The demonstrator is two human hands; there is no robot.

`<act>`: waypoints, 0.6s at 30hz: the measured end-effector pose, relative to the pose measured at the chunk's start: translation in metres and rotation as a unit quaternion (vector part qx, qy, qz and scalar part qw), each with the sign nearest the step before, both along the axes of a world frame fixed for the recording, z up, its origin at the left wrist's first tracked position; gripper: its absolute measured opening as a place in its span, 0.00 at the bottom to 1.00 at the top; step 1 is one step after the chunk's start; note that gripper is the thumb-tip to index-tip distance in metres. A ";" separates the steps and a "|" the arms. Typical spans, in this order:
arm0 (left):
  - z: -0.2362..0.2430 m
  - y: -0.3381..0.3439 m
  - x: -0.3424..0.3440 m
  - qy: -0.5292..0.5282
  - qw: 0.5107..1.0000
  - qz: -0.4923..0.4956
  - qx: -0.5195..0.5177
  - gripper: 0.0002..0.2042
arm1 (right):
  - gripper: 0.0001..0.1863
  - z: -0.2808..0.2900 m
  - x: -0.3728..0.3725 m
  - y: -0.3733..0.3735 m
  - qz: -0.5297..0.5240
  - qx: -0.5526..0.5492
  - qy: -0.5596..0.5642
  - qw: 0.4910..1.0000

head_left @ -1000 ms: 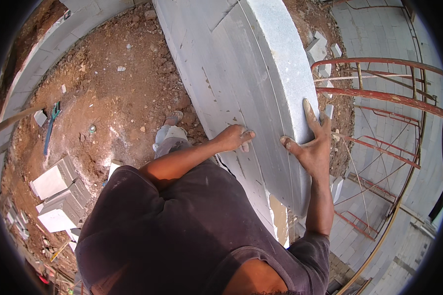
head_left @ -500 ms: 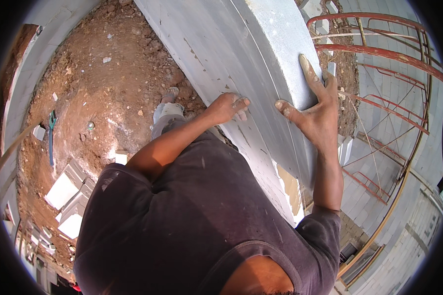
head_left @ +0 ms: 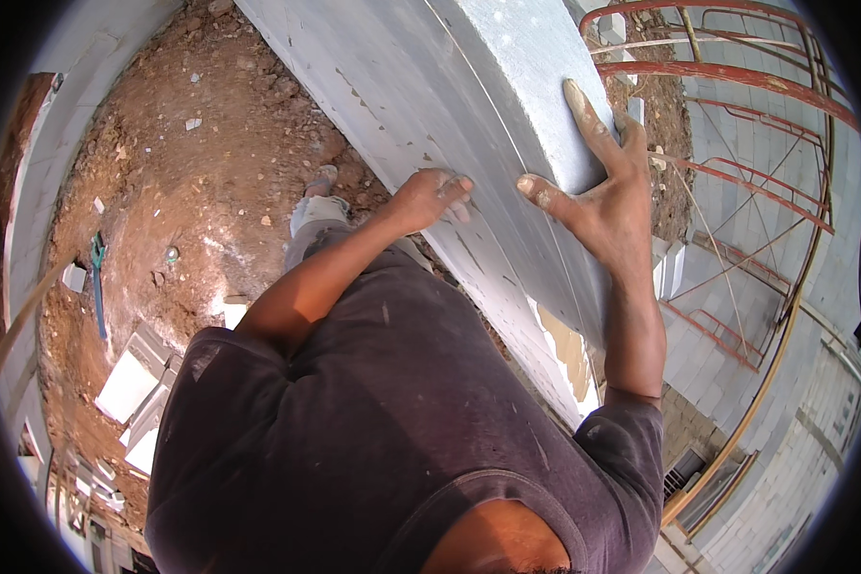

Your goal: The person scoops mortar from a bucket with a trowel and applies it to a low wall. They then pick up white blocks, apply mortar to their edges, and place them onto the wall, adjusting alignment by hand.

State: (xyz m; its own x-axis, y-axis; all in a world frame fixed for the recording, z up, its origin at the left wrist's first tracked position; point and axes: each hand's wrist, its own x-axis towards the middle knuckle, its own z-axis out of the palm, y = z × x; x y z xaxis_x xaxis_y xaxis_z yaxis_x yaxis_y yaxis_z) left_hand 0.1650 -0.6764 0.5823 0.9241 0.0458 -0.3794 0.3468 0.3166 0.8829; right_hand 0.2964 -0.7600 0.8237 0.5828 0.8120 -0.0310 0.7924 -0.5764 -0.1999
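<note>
A long pale grey wall (head_left: 378,81) runs diagonally past my body, with a lighter, rough top surface (head_left: 518,59). A thin pale line (head_left: 493,100) follows the wall's upper side. My right hand (head_left: 610,206) lies spread over the top edge, fingers on the top and thumb toward the side; it is dusty with white. Lower down, my left hand (head_left: 430,199) is closed beside the wall's side face, fingers curled in. Whether it holds something small is hidden. Below my hands, a brownish patch with ragged white edges (head_left: 566,356) shows on the wall.
Reddish metal scaffold frames (head_left: 727,81) stand right of the wall. On the reddish soil (head_left: 196,182) at left lie a green-and-blue long-handled tool (head_left: 98,287), pale blocks (head_left: 134,371) and rubble. Another block wall (head_left: 62,177) curves along the far left.
Both hands appear slightly farther left and up in the picture, as does the wall. My right hand stays spread on the wall top, and my left stays curled.
</note>
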 end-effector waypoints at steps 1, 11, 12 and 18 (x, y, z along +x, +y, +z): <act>0.001 0.001 0.000 0.001 1.000 -0.004 0.008 0.23 | 0.55 -0.001 0.001 -0.001 -0.001 0.003 0.004 1.000; 0.005 0.000 -0.001 0.009 1.000 0.007 0.005 0.28 | 0.57 -0.011 0.005 -0.006 0.021 -0.003 -0.042 0.999; 0.009 0.001 -0.001 0.018 1.000 0.002 -0.003 0.25 | 0.57 -0.011 0.005 -0.006 0.020 -0.002 -0.042 0.999; 0.007 0.000 0.000 0.000 1.000 0.001 0.009 0.23 | 0.58 -0.008 0.000 -0.001 -0.018 -0.016 -0.024 0.999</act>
State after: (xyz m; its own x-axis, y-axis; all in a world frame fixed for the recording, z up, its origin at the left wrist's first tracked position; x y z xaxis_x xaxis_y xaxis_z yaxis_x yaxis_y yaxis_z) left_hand 0.1646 -0.6763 0.5890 0.9243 0.0535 -0.3779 0.3458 0.3018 0.8884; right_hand 0.2960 -0.7608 0.8156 0.6132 0.7895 -0.0269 0.7793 -0.6102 -0.1431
